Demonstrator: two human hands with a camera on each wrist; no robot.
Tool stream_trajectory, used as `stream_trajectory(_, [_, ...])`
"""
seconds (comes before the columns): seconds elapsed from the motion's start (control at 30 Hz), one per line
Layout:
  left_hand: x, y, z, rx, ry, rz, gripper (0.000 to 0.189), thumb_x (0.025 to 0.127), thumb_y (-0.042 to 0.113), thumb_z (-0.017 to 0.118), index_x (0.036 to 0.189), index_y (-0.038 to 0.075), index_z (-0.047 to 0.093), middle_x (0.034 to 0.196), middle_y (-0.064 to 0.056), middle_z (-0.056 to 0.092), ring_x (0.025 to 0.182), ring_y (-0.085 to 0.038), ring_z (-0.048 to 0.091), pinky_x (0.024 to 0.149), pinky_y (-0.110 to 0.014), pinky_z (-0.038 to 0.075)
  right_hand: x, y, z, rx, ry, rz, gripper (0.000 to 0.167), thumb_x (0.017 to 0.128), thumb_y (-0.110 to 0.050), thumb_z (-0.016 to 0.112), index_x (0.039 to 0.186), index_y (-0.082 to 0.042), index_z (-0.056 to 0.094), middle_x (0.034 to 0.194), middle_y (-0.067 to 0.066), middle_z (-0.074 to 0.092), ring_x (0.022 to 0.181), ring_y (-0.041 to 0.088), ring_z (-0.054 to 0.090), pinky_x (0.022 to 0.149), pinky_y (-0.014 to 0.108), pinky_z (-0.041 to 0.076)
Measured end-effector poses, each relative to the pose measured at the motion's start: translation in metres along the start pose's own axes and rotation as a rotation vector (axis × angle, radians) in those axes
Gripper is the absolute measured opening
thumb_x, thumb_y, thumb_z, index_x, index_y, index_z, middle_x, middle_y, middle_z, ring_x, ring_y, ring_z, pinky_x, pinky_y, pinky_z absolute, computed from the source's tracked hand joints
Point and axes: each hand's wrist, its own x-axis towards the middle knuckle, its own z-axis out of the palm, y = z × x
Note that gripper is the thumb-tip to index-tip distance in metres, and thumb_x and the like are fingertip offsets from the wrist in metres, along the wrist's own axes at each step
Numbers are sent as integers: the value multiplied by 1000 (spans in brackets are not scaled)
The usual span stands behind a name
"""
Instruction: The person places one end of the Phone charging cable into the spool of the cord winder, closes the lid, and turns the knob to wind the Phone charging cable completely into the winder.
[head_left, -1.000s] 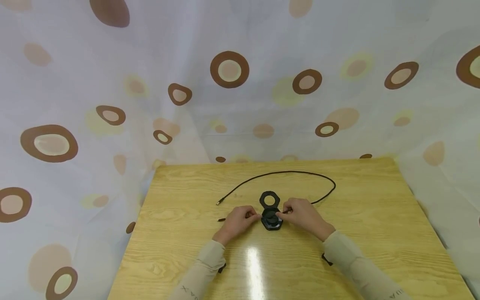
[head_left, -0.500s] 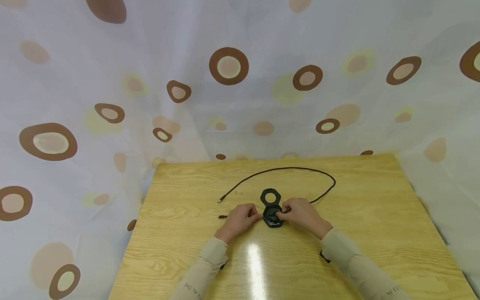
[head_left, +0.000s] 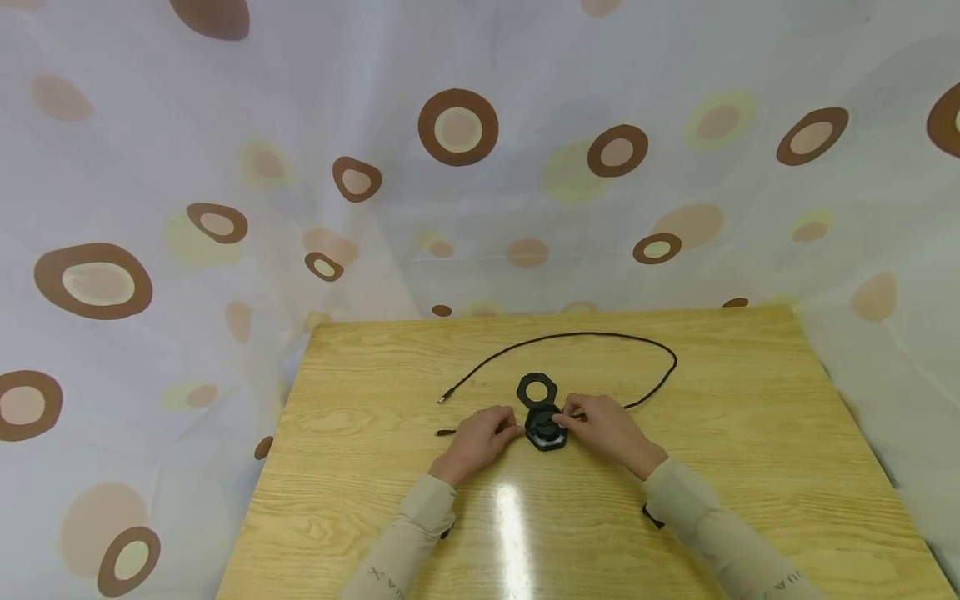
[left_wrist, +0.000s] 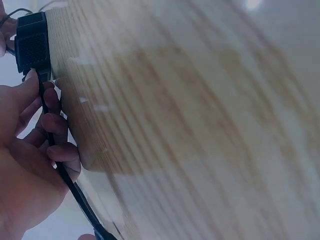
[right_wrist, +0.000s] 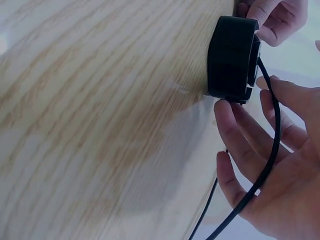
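A black hexagonal case (head_left: 546, 442) lies on the table between both hands, its ring-shaped lid (head_left: 537, 377) folded open behind it. From the case's right side, a thin black cable (head_left: 585, 334) loops around the back. My left hand (head_left: 480, 440) pinches the cable's other stretch at the case's left edge; in the left wrist view that cable (left_wrist: 75, 192) crosses the fingers. On the right, my right hand (head_left: 606, 429) holds the cable between thumb and fingers. The right wrist view shows its fingertips touching the case (right_wrist: 231, 57). The case's inside is partly hidden by the right thumb.
One cable plug (head_left: 444, 398) lies behind the left hand, and a second plug (head_left: 446, 432) sticks out left of it. A wooden table (head_left: 360, 367) bears everything, with a dotted white curtain (head_left: 495, 208) at its back and sides.
The case and its lid have turned slightly to the left. The loop on the right reaches slightly further out. Both hands stay nearly in place while the head view tilts a little.
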Motion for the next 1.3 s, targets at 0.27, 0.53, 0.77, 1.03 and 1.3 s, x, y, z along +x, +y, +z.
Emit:
stream_trajectory(0.27, [1, 1, 0, 1, -4, 10, 23, 107, 36, 63, 89, 21, 65, 80, 9, 59, 66, -4, 46, 61, -21, 38, 3, -1, 1, 9, 25, 35, 24, 101, -36, 72, 85, -19, 69, 80, -4, 71, 63, 8, 52, 62, 26, 42])
stream_trajectory(0.53, [1, 0, -2, 15, -17, 4, 23, 107, 37, 62, 91, 21, 64, 82, 8, 60, 66, -4, 46, 62, -21, 37, 2, -8, 7, -54, 89, 56, 27, 99, -31, 75, 81, -14, 64, 75, 0, 67, 61, 12, 48, 60, 26, 39])
stream_trajectory(0.77, [2, -1, -2, 26, -16, 10, 23, 107, 38, 62, 90, 22, 64, 81, 8, 60, 65, -4, 46, 61, -21, 37, 2, -13, 13, -138, 148, 50, 29, 98, -28, 76, 79, -11, 62, 72, 4, 67, 58, 13, 49, 58, 28, 40])
stream_trajectory(1.03, [3, 0, -3, 14, -20, 11, 24, 108, 37, 61, 90, 21, 64, 80, 8, 59, 65, -4, 45, 60, -21, 37, -1, -9, 17, -82, 164, 70, 31, 100, -28, 74, 78, -13, 58, 67, -1, 61, 58, 11, 44, 67, 31, 36])
stream_trajectory(1.3, [1, 5, -3, 1, -19, -14, 24, 107, 37, 62, 91, 20, 64, 80, 8, 59, 66, -5, 46, 62, -22, 38, -7, 1, 20, 206, 90, 138, 25, 102, -26, 73, 84, -13, 61, 94, 7, 74, 69, 12, 54, 70, 29, 43])
